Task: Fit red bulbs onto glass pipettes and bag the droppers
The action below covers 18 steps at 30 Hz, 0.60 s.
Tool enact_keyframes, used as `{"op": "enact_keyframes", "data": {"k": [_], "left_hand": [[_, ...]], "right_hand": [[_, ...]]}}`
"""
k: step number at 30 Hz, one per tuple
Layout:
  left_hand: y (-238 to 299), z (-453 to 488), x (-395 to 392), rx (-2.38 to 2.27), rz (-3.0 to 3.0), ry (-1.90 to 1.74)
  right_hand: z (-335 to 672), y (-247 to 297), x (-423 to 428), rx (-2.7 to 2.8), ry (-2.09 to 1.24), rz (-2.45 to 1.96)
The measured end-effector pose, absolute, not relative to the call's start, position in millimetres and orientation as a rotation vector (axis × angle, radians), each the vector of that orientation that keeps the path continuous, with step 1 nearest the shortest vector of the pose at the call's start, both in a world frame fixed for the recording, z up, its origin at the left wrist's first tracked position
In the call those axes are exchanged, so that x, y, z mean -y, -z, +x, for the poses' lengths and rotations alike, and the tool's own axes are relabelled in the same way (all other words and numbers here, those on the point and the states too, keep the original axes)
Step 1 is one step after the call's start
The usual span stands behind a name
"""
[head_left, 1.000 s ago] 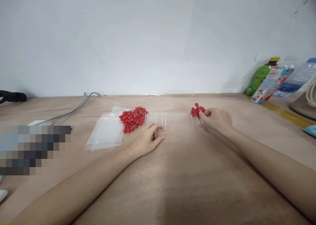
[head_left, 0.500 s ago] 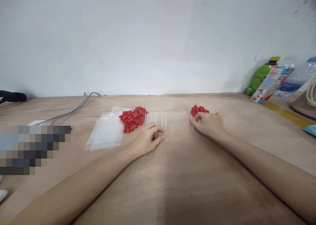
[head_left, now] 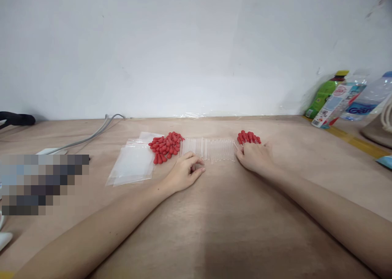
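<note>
My left hand rests on the table with its fingers loosely curved and the thumb apart, open and holding nothing I can see. It lies at the near edge of a row of clear thin tubes. Left of the row is a pile of red rubber bulbs. At the right end, my right hand reaches over a group of droppers with red bulbs on their far ends. Its fingers are spread and touch or cover the droppers' tubes, some fingertips being hidden.
Clear zip bags lie left of the red pile. A grey cable runs along the left back. Bottles and a carton-like pack stand at the back right, behind yellow tape. A wall rises behind.
My right hand has shifted slightly left and downward, its fingers flattening over the droppers, whose red bulbs show more. The left hand has stayed in place.
</note>
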<state>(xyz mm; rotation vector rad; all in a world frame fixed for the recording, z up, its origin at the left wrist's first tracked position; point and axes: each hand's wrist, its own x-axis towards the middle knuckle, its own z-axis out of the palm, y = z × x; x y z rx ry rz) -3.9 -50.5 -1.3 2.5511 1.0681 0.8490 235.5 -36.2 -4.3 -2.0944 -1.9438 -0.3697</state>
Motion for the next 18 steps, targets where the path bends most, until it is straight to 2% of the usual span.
{"op": "enact_keyframes", "data": {"k": [4, 8, 11, 14, 18], "left_hand": [[-1.8, -8.8, 44.9, -1.142, 2.656, -0.927], [-19.0, -27.6, 25.2, -1.426, 2.82, -0.948], [-36.4, -50.4, 7.9, -1.605, 2.821, -0.683], [-48.4, -72.5, -4.8, -1.58, 2.779, -0.349], [-52.4, -86.4, -12.5, -1.522, 2.756, -0.244]], "right_hand": [[232.5, 10.1, 40.4, 1.866, 0.439, -1.949], [226.1, 19.9, 46.8, 1.846, 0.572, -1.689], [222.0, 24.4, 50.1, 1.92, 0.567, -1.541], [220.3, 24.2, 52.2, 1.935, 0.536, -1.457], [220.3, 21.8, 54.7, 1.945, 0.539, -1.407]]}}
